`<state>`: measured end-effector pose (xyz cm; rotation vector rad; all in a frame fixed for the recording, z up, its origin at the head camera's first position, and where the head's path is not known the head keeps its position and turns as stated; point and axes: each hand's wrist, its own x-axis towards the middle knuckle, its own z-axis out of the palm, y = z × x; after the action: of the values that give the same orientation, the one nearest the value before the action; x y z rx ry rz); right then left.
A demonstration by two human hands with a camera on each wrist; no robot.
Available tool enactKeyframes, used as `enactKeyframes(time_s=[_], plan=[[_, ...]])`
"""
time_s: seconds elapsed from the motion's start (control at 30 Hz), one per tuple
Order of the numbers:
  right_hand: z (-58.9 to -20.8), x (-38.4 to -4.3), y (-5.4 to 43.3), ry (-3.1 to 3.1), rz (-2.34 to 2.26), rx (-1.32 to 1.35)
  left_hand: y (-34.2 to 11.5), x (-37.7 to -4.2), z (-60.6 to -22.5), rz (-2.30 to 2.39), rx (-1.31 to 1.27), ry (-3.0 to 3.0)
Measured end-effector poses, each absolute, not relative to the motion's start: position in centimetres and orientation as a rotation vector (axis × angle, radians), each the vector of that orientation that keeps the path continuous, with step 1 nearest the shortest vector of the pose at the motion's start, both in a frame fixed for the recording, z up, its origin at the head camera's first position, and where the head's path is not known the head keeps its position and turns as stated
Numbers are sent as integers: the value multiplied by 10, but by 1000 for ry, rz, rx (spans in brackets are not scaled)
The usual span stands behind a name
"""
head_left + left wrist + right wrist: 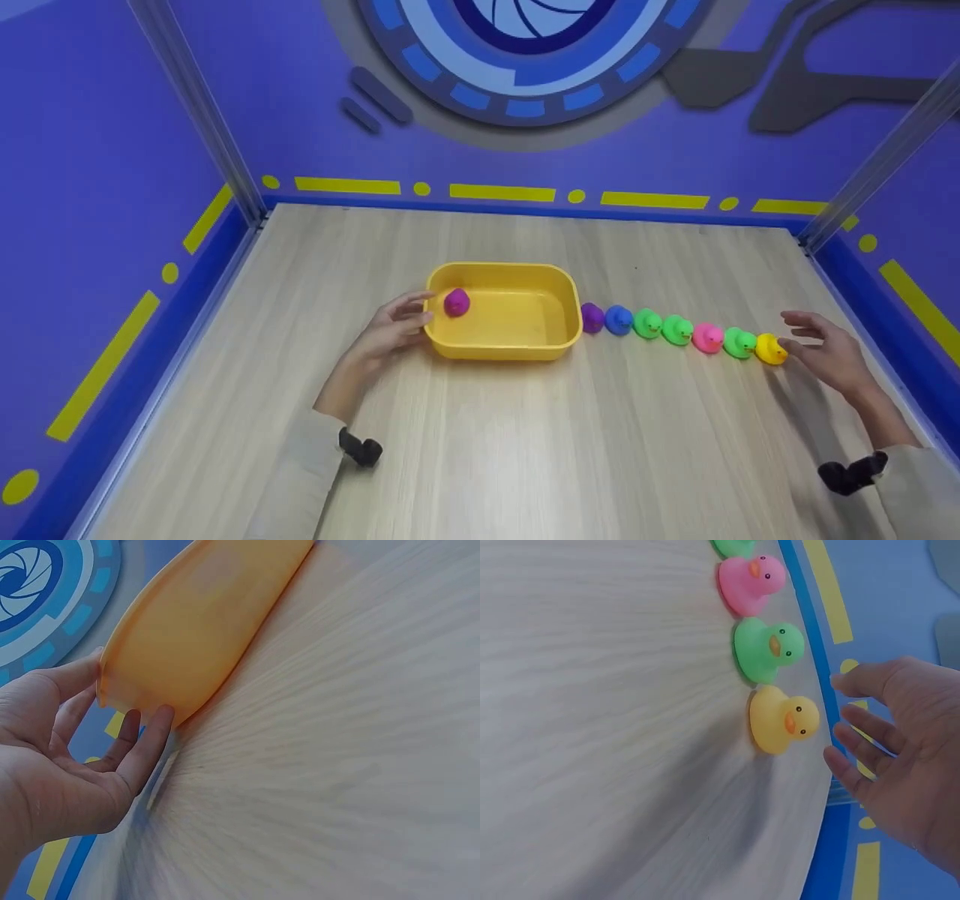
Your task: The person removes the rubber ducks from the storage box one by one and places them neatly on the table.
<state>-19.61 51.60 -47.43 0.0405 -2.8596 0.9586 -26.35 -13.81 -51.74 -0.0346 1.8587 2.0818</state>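
A yellow plastic tub (502, 352) stands mid-table with one magenta rubber duck (457, 302) inside, near its left end. My left hand (390, 330) is at that end, its spread fingertips touching the rim and outer wall; the left wrist view shows the tub's side (187, 630) against them. From the tub's right end runs a row of rubber ducks: purple (592, 318), blue (619, 320), several green (648, 324), a pink (708, 338) and, last, a yellow one (771, 349). Beside this yellow duck (780, 720), my right hand (907, 750) hangs with loosely spread fingers, holding nothing.
The wooden tabletop (480, 450) is bounded by a blue-purple back wall (300, 135) and side walls, with metal posts (202, 112) in the corners. Black wrist cameras (361, 448) sit on both sleeves.
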Motion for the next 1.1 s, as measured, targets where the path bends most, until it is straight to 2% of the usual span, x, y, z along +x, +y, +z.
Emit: enactKeyframes(time_s=[0.47, 1.1], plan=[[-456, -214, 477, -2802, 1042, 243, -142, -264, -515, 2088, -62, 1869], [-453, -220, 410, -2632, 1100, 511, -137, -264, -516, 2078, -50, 1882]])
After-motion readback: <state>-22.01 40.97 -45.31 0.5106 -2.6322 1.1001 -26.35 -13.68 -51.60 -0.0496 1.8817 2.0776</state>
